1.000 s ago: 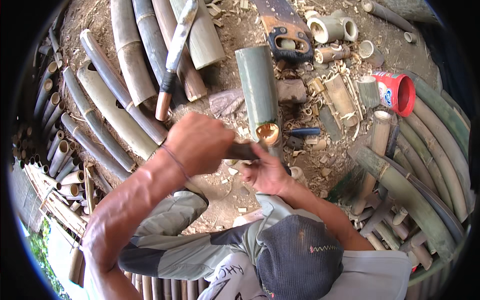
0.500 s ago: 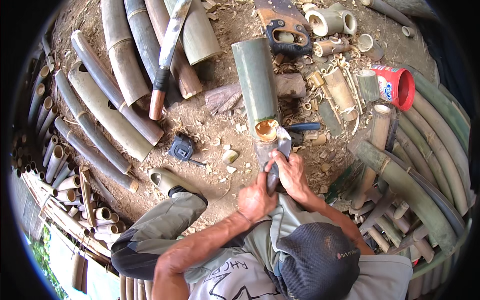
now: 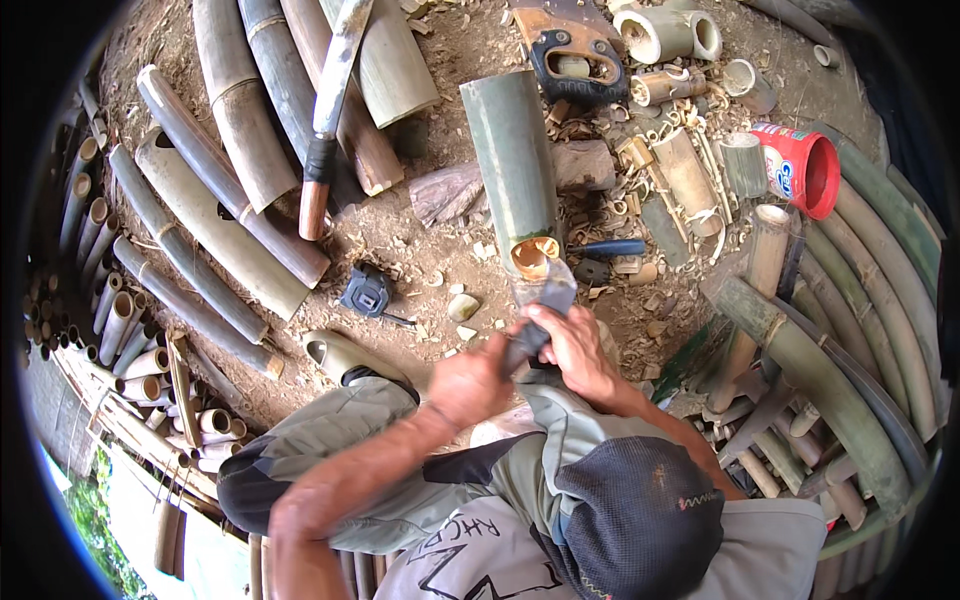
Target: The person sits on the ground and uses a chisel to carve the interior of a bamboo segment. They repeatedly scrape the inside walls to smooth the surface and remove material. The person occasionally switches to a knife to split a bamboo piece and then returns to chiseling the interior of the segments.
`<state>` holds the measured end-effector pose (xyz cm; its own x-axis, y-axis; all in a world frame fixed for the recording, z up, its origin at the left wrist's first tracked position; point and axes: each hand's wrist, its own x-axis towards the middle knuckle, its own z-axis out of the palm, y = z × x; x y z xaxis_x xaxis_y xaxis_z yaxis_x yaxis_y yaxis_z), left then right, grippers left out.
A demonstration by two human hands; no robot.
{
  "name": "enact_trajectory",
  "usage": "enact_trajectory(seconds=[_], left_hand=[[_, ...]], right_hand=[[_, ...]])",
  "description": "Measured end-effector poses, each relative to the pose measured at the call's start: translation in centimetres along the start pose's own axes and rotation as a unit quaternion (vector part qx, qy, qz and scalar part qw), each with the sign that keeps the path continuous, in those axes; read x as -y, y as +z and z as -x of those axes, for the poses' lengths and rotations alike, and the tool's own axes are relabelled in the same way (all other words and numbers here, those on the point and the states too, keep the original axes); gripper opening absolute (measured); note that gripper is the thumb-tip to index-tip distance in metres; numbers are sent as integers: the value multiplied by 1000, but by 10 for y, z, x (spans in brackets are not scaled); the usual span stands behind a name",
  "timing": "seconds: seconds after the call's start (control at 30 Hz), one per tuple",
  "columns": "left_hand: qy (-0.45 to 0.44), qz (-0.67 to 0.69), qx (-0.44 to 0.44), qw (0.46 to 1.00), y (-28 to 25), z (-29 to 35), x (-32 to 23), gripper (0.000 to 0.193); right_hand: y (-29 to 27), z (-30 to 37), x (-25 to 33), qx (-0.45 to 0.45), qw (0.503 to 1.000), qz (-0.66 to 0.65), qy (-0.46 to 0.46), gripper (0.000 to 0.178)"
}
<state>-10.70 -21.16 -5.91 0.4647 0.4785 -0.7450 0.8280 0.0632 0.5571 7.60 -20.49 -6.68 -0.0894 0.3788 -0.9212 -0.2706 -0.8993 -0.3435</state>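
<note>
Gripping knife (image 3: 556, 293), L hand (image 3: 470, 382) behind R hand (image 3: 582, 354)

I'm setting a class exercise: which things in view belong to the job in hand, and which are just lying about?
In use, apparently:
bladed tool in left grip and right grip
green bamboo tube
log beneath it

Lying about:
saw
long knife
tape measure
red tub

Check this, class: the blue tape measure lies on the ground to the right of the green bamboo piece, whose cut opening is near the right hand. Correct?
No: the side is wrong. The head view shows the blue tape measure on the ground to the left of the green bamboo piece, whose cut opening is near the right hand.
</note>
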Motion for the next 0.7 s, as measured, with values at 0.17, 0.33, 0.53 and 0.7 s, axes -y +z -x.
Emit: enact_trajectory(seconds=[0.17, 0.33, 0.53, 0.7], left_hand=[[41, -98, -58, 993, -4, 6, -9, 38], [89, -335, 149, 926, -176, -42, -19, 11], [105, -117, 131, 979, -123, -53, 49, 19], [-16, 165, -15, 986, 9, -8, 1, 35]], right_hand=[[-13, -6, -27, 50, 998, -44, -9, 24], [23, -37, -15, 263, 879, -380, 119, 35], [22, -24, 10, 133, 956, -222, 138, 27], [-8, -7, -12, -6, 973, 193, -124, 22]])
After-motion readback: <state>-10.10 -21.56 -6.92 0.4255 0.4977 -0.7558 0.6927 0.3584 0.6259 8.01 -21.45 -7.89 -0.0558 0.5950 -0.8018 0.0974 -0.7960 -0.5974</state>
